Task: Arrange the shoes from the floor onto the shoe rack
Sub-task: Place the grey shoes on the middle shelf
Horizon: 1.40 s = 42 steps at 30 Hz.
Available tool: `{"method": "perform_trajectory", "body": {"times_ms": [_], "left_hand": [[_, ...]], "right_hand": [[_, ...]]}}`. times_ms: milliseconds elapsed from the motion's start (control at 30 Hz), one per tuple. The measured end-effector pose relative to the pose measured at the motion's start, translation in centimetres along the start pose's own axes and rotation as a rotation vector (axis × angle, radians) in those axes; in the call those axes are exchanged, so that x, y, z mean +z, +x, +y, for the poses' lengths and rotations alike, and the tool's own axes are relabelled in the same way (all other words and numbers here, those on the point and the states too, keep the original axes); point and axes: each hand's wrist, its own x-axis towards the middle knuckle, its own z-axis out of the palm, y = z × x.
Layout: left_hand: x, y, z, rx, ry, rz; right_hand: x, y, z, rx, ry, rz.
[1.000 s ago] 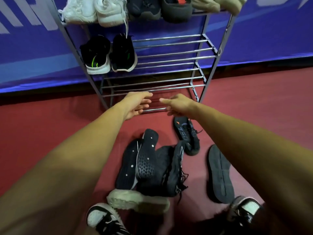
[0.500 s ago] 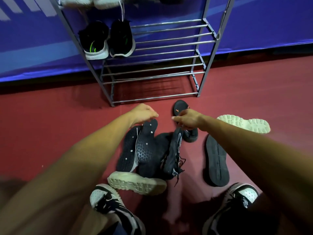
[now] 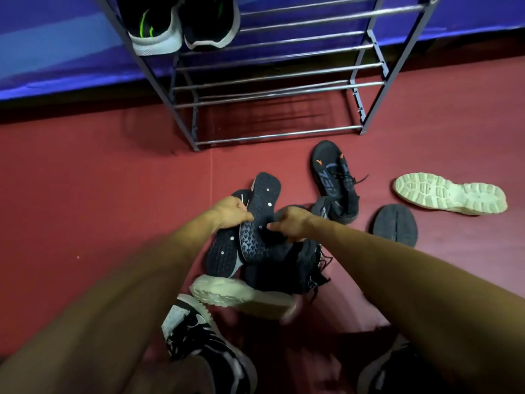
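A pile of dark shoes lies on the red floor in front of the metal shoe rack (image 3: 272, 81). My left hand (image 3: 231, 213) grips the left one of two sole-up dark shoes (image 3: 220, 251). My right hand (image 3: 292, 224) holds the second sole-up dark shoe (image 3: 260, 220) at its right edge. Beside them lie a black shoe with orange marks (image 3: 333, 177), a dark sole-up shoe (image 3: 395, 224) and a cream sole-up shoe (image 3: 450, 193). Another pale-soled shoe (image 3: 241, 297) lies nearest me. A black pair with green stripes (image 3: 181, 24) sits on the rack's shelf at left.
A blue wall panel (image 3: 56, 58) runs behind the rack. My own black-and-white sneakers (image 3: 199, 336) stand at the bottom of the view. The rack's lower rails hold nothing. Bare red floor (image 3: 85, 194) spreads to the left.
Both hands dropped from the rack's front rail down to the pile and closed on the two sole-up dark shoes. The view tilted down, and the cream shoe at right came into view.
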Motion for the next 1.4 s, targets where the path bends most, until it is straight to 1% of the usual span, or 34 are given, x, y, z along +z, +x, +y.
{"method": "perform_trajectory", "body": {"times_ms": [67, 167, 367, 433, 533, 633, 700, 800, 900, 1000, 1133, 1300, 1400], "left_hand": [[0.1, 0.8, -0.2, -0.016, 0.019, -0.033], [0.6, 1.7, -0.8, -0.052, 0.015, -0.063], [2.0, 2.5, -1.6, -0.102, -0.071, -0.065], [2.0, 2.8, -1.6, -0.108, -0.096, -0.049], [1.6, 2.6, -1.1, -0.099, -0.143, -0.047], [1.0, 2.0, -0.2, -0.071, -0.194, -0.045], [0.6, 1.1, 0.7, -0.052, -0.21, -0.033], [-0.2, -0.7, 2.0, -0.008, -0.232, 0.011], [-1.9, -2.4, 3.4, 0.053, -0.265, 0.088], [-4.3, -4.7, 5.4, 0.134, -0.332, 0.12], [-7.2, -7.4, 7.7, 0.221, -0.305, 0.208], [-9.8, -10.2, 9.8, 0.303, -0.298, 0.295], [-11.2, -11.9, 10.8, 0.344, -0.308, 0.317]], "right_hand": [[0.5, 0.7, 0.1, -0.001, -0.025, 0.008], [1.3, 2.2, 0.3, 0.007, 0.0, 0.0], [2.2, 4.3, -0.7, 0.042, 0.084, 0.035], [2.4, 4.3, -0.5, 0.05, 0.161, 0.033], [2.0, 4.0, -0.2, 0.091, 0.356, -0.011], [0.7, 2.3, -0.3, 0.109, 0.444, -0.063], [0.1, 1.0, -0.3, 0.082, 0.484, -0.084], [-1.7, -1.4, -0.9, 0.043, 0.498, -0.068], [-4.9, -4.1, -2.2, -0.018, 0.552, 0.003], [-8.4, -6.9, -3.5, -0.078, 0.624, 0.06], [-11.8, -10.3, -5.5, -0.186, 0.766, 0.131], [-15.0, -14.9, -7.9, -0.321, 0.847, 0.298], [-17.3, -17.4, -8.0, -0.372, 0.908, 0.298]]}}
